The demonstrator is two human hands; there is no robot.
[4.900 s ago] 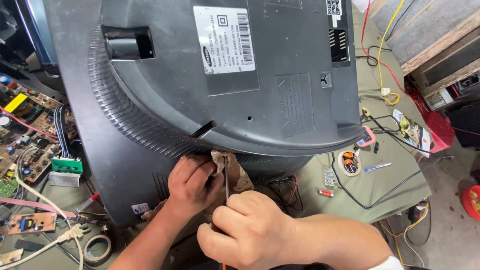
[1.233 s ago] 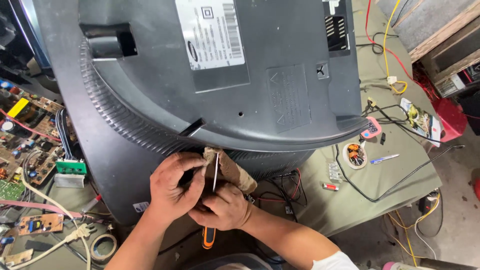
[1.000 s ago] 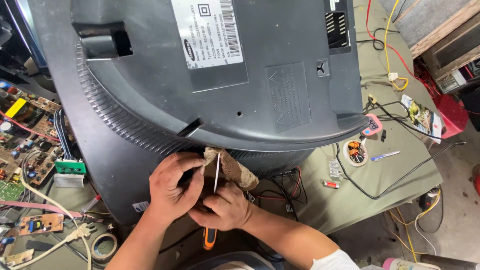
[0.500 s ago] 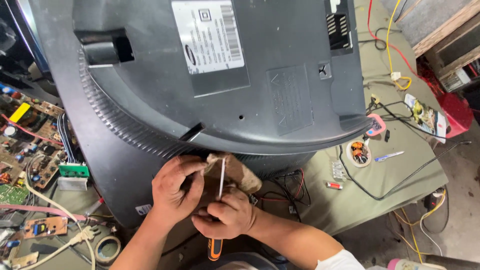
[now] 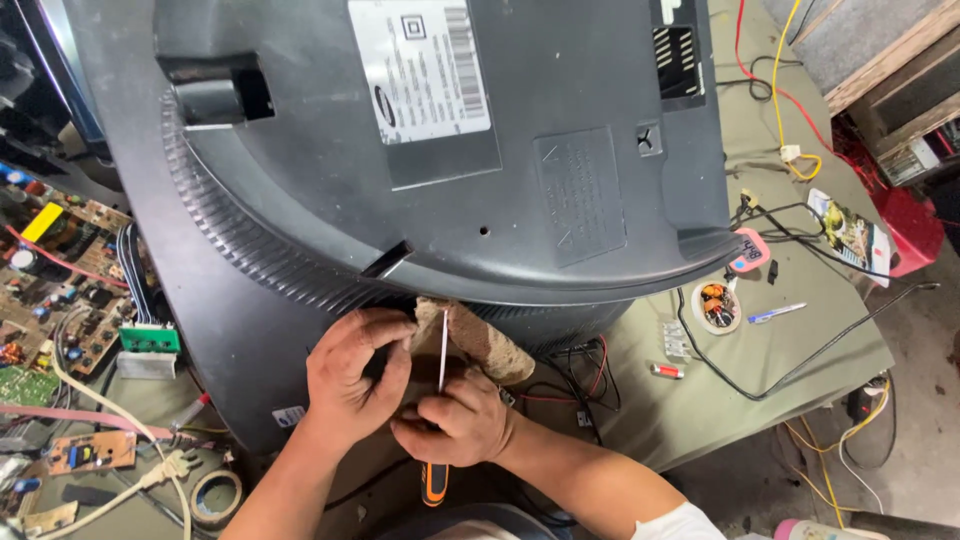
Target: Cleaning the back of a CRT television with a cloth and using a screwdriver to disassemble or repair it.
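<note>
My right hand (image 5: 455,425) gripped one orange-handled metal screwdriver (image 5: 441,400), its shaft upright between my two hands. My left hand (image 5: 350,375) pinched one tan rag (image 5: 480,340) against the dark plastic television casing (image 5: 450,180).

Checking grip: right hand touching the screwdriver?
Touching. Head view shows the right hand closed around the screwdriver, orange-black handle below the fist, shaft above it.

Rectangular grey-white label (image 5: 425,70) on dark television back (image 5: 560,200)
</note>
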